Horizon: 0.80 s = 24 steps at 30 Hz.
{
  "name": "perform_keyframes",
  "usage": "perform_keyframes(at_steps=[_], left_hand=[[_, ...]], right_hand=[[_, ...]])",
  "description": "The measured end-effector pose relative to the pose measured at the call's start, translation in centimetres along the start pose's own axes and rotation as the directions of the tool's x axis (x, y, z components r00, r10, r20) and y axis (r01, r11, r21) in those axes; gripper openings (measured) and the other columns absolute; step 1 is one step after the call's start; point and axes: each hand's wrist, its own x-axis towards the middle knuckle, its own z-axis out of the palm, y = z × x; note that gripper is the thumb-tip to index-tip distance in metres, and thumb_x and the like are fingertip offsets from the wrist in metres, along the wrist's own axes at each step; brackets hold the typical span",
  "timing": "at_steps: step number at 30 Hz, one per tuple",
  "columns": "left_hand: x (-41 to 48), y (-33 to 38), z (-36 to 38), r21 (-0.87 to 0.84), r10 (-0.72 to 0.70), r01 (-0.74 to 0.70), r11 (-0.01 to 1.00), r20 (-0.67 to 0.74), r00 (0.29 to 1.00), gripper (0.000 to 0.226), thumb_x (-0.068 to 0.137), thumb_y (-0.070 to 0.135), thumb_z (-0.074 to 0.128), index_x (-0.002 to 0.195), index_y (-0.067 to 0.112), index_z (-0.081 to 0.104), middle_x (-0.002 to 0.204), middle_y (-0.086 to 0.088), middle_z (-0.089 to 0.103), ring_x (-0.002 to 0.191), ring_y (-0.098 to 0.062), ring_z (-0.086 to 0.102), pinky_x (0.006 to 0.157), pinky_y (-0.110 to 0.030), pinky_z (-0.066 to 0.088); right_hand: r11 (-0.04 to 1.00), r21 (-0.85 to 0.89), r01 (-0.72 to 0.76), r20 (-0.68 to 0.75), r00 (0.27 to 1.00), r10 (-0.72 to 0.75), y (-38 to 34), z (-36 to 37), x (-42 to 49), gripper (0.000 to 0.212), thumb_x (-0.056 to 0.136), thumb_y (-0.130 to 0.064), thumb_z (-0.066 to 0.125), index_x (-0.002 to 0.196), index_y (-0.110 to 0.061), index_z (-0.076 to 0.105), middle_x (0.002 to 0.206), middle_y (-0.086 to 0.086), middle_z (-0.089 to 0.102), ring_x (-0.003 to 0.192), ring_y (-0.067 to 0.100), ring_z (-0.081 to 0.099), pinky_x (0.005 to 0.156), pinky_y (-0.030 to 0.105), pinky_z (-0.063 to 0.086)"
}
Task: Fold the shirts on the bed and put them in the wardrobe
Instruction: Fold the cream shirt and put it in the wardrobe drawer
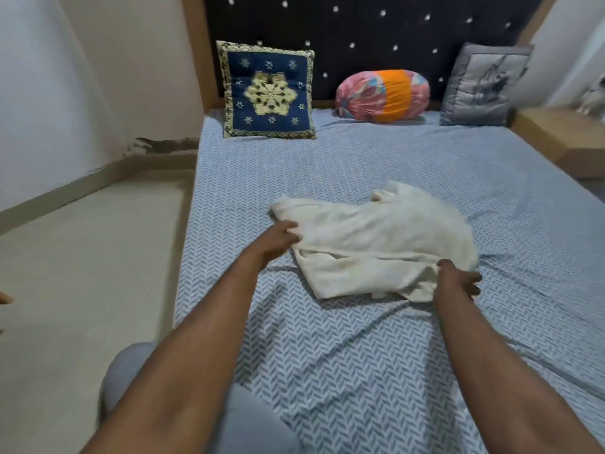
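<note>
Head view shows one cream shirt point(376, 244) lying rumpled in the middle of the bed point(360, 355), partly doubled over on itself but with no neat fold to be seen; I judge the task to be at an early stage, since this shirt is not yet folded, no folded stack shows anywhere on the sheet, and the wardrobe is out of view; whether other shirts wait elsewhere cannot be told. The left hand point(281, 239) has its fingers curled onto the shirt's left edge and pinches the cloth there; the right hand point(458, 280) clasps the near right corner, thumb on top, though motion blur hides how its fingers lie beneath. The bulk of the shirt thus spreads between the two hands and away from the person, toward the head of the bed; its far end, with what looks like the collar, lies free of both grips. A blue cushion point(268, 91), a bright bolster point(383, 95) and a grey cushion point(484, 85) lean against the headboard, well apart from the shirt.
</note>
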Motion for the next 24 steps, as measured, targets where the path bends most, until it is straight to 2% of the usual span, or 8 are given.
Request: perform_keyframes(at_steps=[4, 7, 9, 11, 13, 16, 21, 24], left_hand=[[-0.4, -5.6, 0.4, 0.217, -0.188, 0.178, 0.960, 0.024, 0.982, 0.049, 0.094, 0.016, 0.059, 0.141, 0.010, 0.048, 0.138, -0.012, 0.052, 0.118, -0.025, 0.054, 0.087, -0.028, 0.045], [-1.0, -7.5, 0.4, 0.324, -0.202, 0.180, 0.929, 0.035, 0.979, 0.049, 0.093, 0.021, 0.061, 0.139, 0.010, 0.049, 0.135, -0.013, 0.055, 0.119, -0.026, 0.055, 0.094, -0.032, 0.044], [-1.6, -8.2, 0.4, 0.364, -0.202, 0.174, 0.915, 0.040, 0.979, 0.051, 0.093, 0.023, 0.061, 0.141, 0.013, 0.048, 0.132, -0.010, 0.057, 0.118, -0.025, 0.056, 0.093, -0.029, 0.043], [-2.2, -9.1, 0.5, 0.352, -0.192, 0.161, 0.922, 0.052, 0.980, 0.056, 0.090, 0.026, 0.065, 0.141, 0.013, 0.046, 0.121, -0.008, 0.059, 0.113, -0.024, 0.058, 0.088, -0.028, 0.043], [-2.6, -10.0, 0.7, 0.347, -0.156, 0.130, 0.929, 0.047, 0.987, 0.063, 0.083, 0.029, 0.070, 0.139, 0.013, 0.047, 0.104, -0.005, 0.060, 0.103, -0.024, 0.061, 0.080, -0.027, 0.042], [-2.9, -10.5, 1.6, 0.346, -0.106, 0.088, 0.934, 0.032, 0.994, 0.073, 0.082, 0.023, 0.073, 0.146, 0.020, 0.039, 0.108, -0.004, 0.061, 0.103, -0.023, 0.061, 0.077, -0.024, 0.042], [-3.0, -8.7, 3.4, 0.246, 0.028, -0.042, 0.968, 0.060, 0.998, 0.119, 0.070, 0.043, 0.082, 0.155, 0.032, 0.000, 0.155, -0.004, 0.031, 0.140, -0.020, 0.036, 0.105, -0.031, 0.039], [-3.6, -5.3, 3.4, 0.140, 0.331, -0.306, 0.942, -0.226, 0.916, 0.064, 0.086, 0.032, 0.066, 0.144, 0.032, 0.039, 0.139, 0.003, 0.052, 0.125, -0.011, 0.050, 0.098, -0.026, 0.043]], right_hand=[[0.867, -0.228, 0.443, 0.077, 0.896, -0.437, 2.5, 3.6, -3.5, 0.072, 0.075, -0.031, 0.074, 0.138, -0.014, 0.043, 0.140, 0.022, 0.039, 0.128, 0.043, 0.038, 0.105, 0.052, 0.037], [0.528, -0.122, 0.841, 0.515, 0.508, -0.690, 4.6, 7.5, -7.9, 0.063, 0.071, -0.044, 0.074, 0.121, -0.009, 0.059, 0.120, 0.018, 0.058, 0.115, 0.035, 0.053, 0.101, 0.042, 0.041], [0.243, -0.062, 0.968, 0.796, 0.195, -0.573, 6.3, 9.4, -10.0, 0.066, 0.067, -0.055, 0.074, 0.120, -0.018, 0.060, 0.118, 0.010, 0.057, 0.112, 0.029, 0.051, 0.095, 0.041, 0.044], [-0.047, -0.079, 0.996, 0.890, 0.050, -0.452, 7.4, 10.6, -11.3, 0.063, 0.069, -0.056, 0.073, 0.123, -0.027, 0.057, 0.125, 0.005, 0.050, 0.115, 0.028, 0.044, 0.090, 0.042, 0.044], [-0.173, -0.087, 0.981, 0.837, -0.022, -0.546, 7.7, 11.0, -11.7, 0.040, 0.079, -0.045, 0.067, 0.115, -0.029, 0.062, 0.119, 0.002, 0.055, 0.111, 0.030, 0.048, 0.082, 0.039, 0.043], [-0.056, -0.022, 0.998, 0.783, -0.018, -0.622, 6.3, 11.1, -12.3, 0.015, 0.087, -0.027, 0.059, 0.100, -0.023, 0.064, 0.096, 0.006, 0.065, 0.092, 0.033, 0.061, 0.066, 0.036, 0.039], [0.234, 0.213, 0.949, 0.791, -0.027, -0.611, 0.7, 9.7, -17.0, 0.010, 0.096, -0.025, 0.058, 0.089, -0.019, 0.061, 0.076, -0.004, 0.062, 0.072, 0.013, 0.059, 0.068, 0.035, 0.045], [0.477, 0.395, 0.785, 0.857, -0.127, -0.500, -2.6, 8.3, -21.3, 0.015, 0.097, -0.022, 0.057, 0.084, -0.024, 0.063, 0.076, -0.009, 0.066, 0.074, 0.001, 0.060, 0.073, 0.025, 0.047]])
